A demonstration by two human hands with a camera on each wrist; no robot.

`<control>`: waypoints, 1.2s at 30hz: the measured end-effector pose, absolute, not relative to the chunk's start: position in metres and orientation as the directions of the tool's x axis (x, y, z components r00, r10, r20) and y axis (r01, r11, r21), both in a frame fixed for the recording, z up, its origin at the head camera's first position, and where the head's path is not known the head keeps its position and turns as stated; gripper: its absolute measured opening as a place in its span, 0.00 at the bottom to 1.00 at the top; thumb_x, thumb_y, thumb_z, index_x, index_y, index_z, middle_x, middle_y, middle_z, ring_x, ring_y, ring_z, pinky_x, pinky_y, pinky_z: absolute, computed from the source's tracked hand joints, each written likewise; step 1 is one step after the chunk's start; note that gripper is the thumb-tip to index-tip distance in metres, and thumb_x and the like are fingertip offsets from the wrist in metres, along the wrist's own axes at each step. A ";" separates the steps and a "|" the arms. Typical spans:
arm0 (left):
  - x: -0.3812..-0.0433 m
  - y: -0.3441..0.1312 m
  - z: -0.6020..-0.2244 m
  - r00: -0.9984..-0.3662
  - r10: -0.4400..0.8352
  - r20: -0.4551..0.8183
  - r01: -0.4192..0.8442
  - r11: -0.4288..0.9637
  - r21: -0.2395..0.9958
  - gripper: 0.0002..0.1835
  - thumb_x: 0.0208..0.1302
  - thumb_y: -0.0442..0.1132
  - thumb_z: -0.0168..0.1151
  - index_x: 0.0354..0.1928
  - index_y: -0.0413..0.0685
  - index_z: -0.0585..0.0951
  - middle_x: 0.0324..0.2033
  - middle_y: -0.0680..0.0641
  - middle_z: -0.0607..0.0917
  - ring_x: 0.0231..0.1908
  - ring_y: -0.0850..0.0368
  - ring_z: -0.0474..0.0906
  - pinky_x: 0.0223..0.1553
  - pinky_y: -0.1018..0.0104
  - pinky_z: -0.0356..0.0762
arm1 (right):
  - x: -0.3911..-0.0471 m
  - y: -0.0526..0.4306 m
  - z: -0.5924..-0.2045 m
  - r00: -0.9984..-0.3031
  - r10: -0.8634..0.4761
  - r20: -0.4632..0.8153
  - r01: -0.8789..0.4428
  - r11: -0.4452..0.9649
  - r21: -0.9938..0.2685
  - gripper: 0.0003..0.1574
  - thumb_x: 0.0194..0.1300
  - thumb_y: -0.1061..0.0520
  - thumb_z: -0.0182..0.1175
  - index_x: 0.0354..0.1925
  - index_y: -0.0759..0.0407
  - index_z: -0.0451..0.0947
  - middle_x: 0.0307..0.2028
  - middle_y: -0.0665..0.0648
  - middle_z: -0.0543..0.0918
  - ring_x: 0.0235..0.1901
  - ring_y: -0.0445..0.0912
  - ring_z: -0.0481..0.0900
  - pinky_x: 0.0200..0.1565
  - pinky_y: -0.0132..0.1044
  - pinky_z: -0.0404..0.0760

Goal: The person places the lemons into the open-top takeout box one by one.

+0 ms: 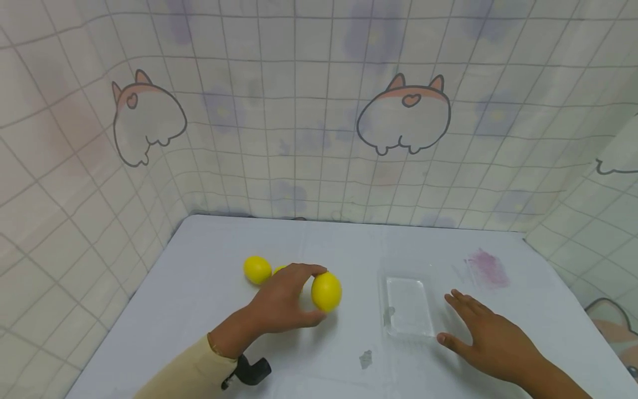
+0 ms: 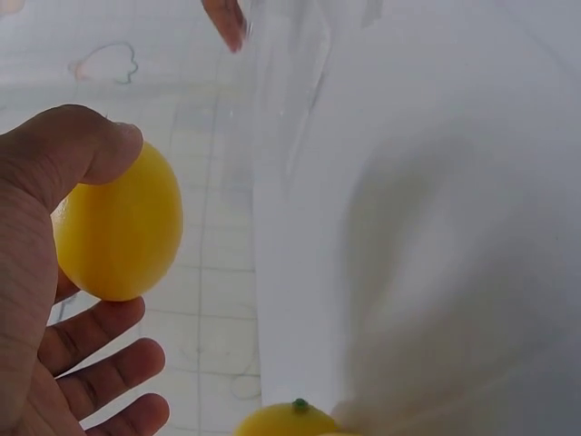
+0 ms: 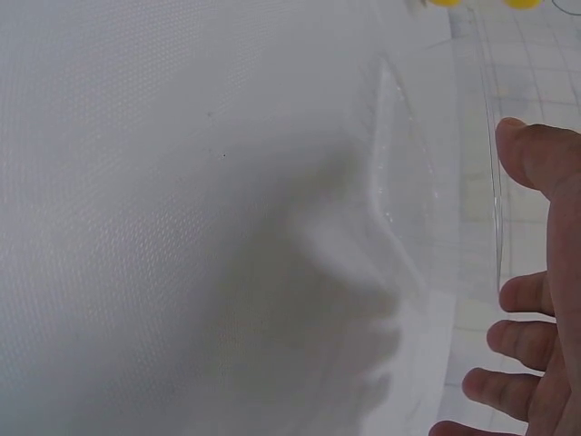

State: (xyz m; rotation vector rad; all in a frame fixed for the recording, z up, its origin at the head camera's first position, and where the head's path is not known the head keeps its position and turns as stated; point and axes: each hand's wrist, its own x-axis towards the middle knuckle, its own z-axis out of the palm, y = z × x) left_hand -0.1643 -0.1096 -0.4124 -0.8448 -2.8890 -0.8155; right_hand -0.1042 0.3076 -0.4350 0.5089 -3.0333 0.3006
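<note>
My left hand (image 1: 286, 302) pinches a smooth yellow lemon (image 1: 326, 291) between thumb and fingertips, above the white table. The left wrist view shows the thumb on top of the held lemon (image 2: 123, 227), with the other fingers spread below. Behind that hand lies another lemon (image 1: 257, 270), and a further one (image 1: 279, 269) is mostly hidden by the knuckles. A green stem end shows on a lemon (image 2: 286, 420) at the bottom of the left wrist view. To the right, a clear plastic box (image 1: 385, 307) sits beside my right hand (image 1: 493, 341), whose fingers are extended near its right side.
The white table (image 1: 209, 244) backs onto a gridded curtain (image 1: 309, 122) with cartoon animal prints, which also hangs at both sides. A pink stain (image 1: 488, 269) marks the table's right part. A grey patch (image 1: 366, 359) lies in front of the box.
</note>
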 end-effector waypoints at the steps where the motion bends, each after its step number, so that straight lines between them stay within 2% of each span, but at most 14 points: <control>1: -0.164 -0.108 -0.412 -0.850 0.501 0.164 0.513 0.714 0.476 0.44 0.51 0.58 0.79 0.70 0.57 0.73 0.63 0.56 0.78 0.64 0.56 0.73 0.66 0.54 0.71 | -0.104 0.307 -0.435 -0.944 -0.319 0.082 -0.329 0.927 -0.183 0.53 0.65 0.25 0.60 0.73 0.59 0.68 0.72 0.62 0.69 0.63 0.63 0.75 0.46 0.62 0.83; 7: -0.163 -0.098 -0.411 -0.834 0.528 0.162 0.534 0.698 0.477 0.44 0.52 0.57 0.79 0.70 0.54 0.73 0.64 0.55 0.78 0.64 0.55 0.73 0.66 0.54 0.71 | -0.105 0.307 -0.435 -0.944 -0.319 0.080 -0.329 0.927 -0.182 0.53 0.65 0.25 0.60 0.73 0.58 0.68 0.72 0.62 0.69 0.63 0.63 0.75 0.45 0.61 0.83; 19: -0.166 -0.084 -0.417 -0.834 0.536 0.130 0.525 0.698 0.486 0.44 0.53 0.60 0.77 0.71 0.58 0.72 0.65 0.58 0.77 0.64 0.57 0.72 0.66 0.54 0.71 | -0.106 0.309 -0.439 -0.938 -0.333 0.095 -0.345 0.922 -0.175 0.53 0.65 0.25 0.60 0.73 0.58 0.68 0.72 0.63 0.70 0.61 0.63 0.77 0.41 0.59 0.84; 26: -0.168 -0.077 -0.421 -0.826 0.543 0.153 0.541 0.686 0.486 0.44 0.53 0.61 0.77 0.71 0.58 0.72 0.64 0.58 0.77 0.63 0.57 0.73 0.65 0.55 0.73 | -0.106 0.307 -0.437 -0.946 -0.319 0.055 -0.324 0.930 -0.173 0.55 0.64 0.23 0.59 0.72 0.58 0.69 0.71 0.64 0.70 0.63 0.64 0.75 0.46 0.63 0.83; 36: -0.170 -0.068 -0.424 -0.822 0.552 0.141 0.544 0.685 0.485 0.44 0.54 0.61 0.77 0.71 0.59 0.72 0.65 0.59 0.77 0.63 0.58 0.73 0.65 0.55 0.73 | -0.106 0.307 -0.437 -0.942 -0.327 0.070 -0.335 0.927 -0.172 0.54 0.64 0.24 0.60 0.72 0.59 0.69 0.71 0.64 0.71 0.64 0.64 0.74 0.47 0.62 0.83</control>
